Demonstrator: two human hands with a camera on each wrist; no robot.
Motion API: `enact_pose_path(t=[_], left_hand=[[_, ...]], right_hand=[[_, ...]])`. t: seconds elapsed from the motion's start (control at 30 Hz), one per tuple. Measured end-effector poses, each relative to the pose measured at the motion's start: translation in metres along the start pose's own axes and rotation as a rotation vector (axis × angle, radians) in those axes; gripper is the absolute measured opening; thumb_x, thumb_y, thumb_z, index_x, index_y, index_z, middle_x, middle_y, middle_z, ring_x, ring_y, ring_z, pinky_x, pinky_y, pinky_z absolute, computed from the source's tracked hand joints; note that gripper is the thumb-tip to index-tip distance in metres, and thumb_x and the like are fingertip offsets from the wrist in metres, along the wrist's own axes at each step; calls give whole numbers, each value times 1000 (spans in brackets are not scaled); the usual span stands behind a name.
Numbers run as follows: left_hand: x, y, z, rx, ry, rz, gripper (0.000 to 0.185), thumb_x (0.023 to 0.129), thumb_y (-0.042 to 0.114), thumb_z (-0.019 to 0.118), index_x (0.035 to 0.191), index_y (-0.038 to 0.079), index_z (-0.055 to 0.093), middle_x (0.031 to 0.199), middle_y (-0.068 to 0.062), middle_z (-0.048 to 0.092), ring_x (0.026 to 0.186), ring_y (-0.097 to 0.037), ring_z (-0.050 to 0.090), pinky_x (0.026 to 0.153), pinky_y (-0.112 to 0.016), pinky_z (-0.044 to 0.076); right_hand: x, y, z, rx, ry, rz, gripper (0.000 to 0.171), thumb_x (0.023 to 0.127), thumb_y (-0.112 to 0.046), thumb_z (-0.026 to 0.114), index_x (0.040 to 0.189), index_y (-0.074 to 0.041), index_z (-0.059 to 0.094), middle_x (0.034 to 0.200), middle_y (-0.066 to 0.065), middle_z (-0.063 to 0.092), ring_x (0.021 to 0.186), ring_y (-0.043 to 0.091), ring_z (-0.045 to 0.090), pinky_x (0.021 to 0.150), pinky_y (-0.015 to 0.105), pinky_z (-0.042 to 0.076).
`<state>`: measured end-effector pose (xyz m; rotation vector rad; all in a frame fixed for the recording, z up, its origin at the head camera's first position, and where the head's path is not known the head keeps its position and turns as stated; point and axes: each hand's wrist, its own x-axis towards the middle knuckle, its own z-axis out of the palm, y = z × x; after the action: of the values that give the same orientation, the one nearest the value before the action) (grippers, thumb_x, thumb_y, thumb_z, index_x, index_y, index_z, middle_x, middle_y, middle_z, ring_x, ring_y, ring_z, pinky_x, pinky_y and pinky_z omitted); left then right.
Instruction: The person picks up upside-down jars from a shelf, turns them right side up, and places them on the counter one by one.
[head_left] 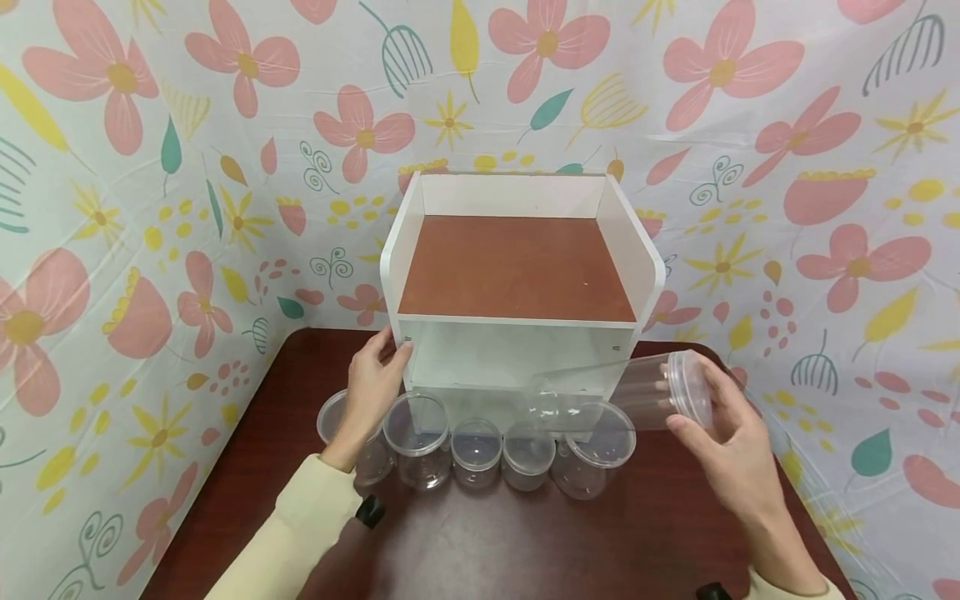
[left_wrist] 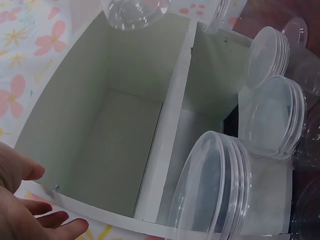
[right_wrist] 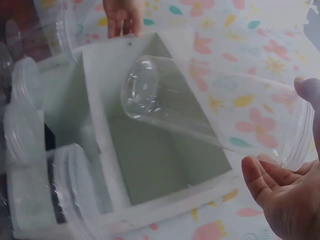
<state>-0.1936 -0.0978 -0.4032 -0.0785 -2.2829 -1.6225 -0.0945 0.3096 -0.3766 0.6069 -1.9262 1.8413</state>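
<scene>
A dark reddish-brown table (head_left: 480, 542) stands in a corner hung with pale cloth (head_left: 112, 208) printed with pink flowers, yellow blossoms and teal leaves. At the back of the table sits a white two-tier shelf unit (head_left: 517, 275) with a brown top board and an open lower compartment facing the person. In front of it runs a row of clear lidded plastic jars (head_left: 476, 450), upright and close beside one another.

The right hand (head_left: 731, 446) holds a tall clear plastic jar (head_left: 622, 396) lying nearly on its side above the right end of the row. Its long axis runs left to right with a slight tilt: the lidded end points right and a little up, in the hand, while the rounded bottom points left toward the lower compartment's opening. The right fingers (right_wrist: 260, 172) and thumb curl around the lid end.

The left hand (head_left: 375, 383) rests against the shelf unit's left front edge, fingers fairly straight and slightly apart, just above the leftmost jars.
</scene>
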Motion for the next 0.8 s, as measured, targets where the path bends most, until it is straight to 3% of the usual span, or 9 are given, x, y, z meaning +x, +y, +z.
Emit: enact_pose_path(t=[0.27, 0.5, 0.6, 0.8], left_hand=[[6, 1, 7, 61, 31, -1, 39, 103, 23, 63, 140, 9, 65, 120, -15, 73, 104, -28, 73, 83, -45, 60], [9, 0, 11, 94, 81, 18, 33, 104, 20, 63, 134, 8, 69, 111, -15, 75, 96, -28, 74, 77, -46, 60], [9, -2, 12, 105, 96, 19, 32, 103, 20, 64, 133, 7, 70, 110, -14, 76, 94, -27, 74, 77, -45, 60], [11, -3, 13, 131, 118, 35, 29, 102, 19, 66, 128, 8, 72, 103, -13, 77, 87, -26, 74, 71, -43, 57]], right_hand=[[9, -10, -17, 61, 65, -43, 70, 86, 29, 54, 151, 6, 44, 122, 8, 69, 107, 14, 68, 88, 17, 53], [15, -24, -31, -96, 212, 47, 70, 84, 26, 61, 149, 2, 51, 132, 6, 62, 103, 10, 65, 84, 12, 52], [17, -28, -38, -123, 222, 70, 70, 84, 25, 62, 148, 0, 53, 135, 4, 61, 106, 10, 61, 83, 10, 50], [22, -30, -53, -61, 194, 42, 72, 84, 28, 60, 150, 0, 49, 139, 7, 56, 111, 12, 60, 82, 10, 51]])
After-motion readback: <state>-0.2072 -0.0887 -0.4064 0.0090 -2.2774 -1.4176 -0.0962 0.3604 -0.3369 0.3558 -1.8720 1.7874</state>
